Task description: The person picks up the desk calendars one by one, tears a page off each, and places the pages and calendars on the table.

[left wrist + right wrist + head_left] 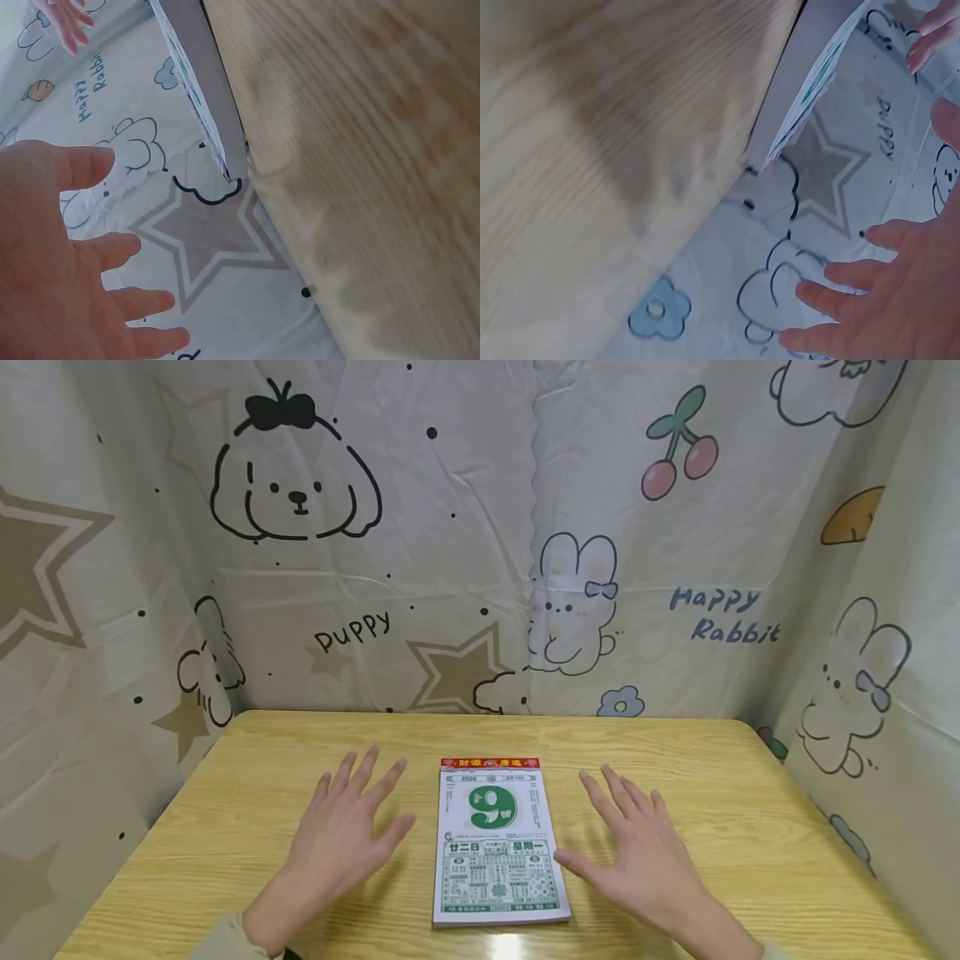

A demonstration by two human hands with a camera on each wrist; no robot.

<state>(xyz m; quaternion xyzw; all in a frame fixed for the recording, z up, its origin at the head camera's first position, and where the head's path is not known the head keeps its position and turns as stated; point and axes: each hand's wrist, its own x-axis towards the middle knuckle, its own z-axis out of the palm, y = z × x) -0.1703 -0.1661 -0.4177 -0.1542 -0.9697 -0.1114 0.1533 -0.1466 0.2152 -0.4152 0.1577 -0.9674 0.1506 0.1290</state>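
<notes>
A thick tear-off calendar (497, 843) lies flat on the wooden table, its red header strip at the far end and a large green 9 on the top page. To its left, my left hand (341, 831) hovers over the table with fingers spread, holding nothing. On the other side my right hand (641, 852) is held the same way, its thumb tip overlapping the calendar's right edge in the head view. Both wrist views show the calendar's thick side (202, 82) standing up from the tabletop, with each hand (885, 300) apart from it.
The light wooden table (300, 743) carries the calendar near its middle. A pale curtain (465, 552) printed with a puppy, rabbits, stars and cherries hangs behind the table's back edge and along both sides.
</notes>
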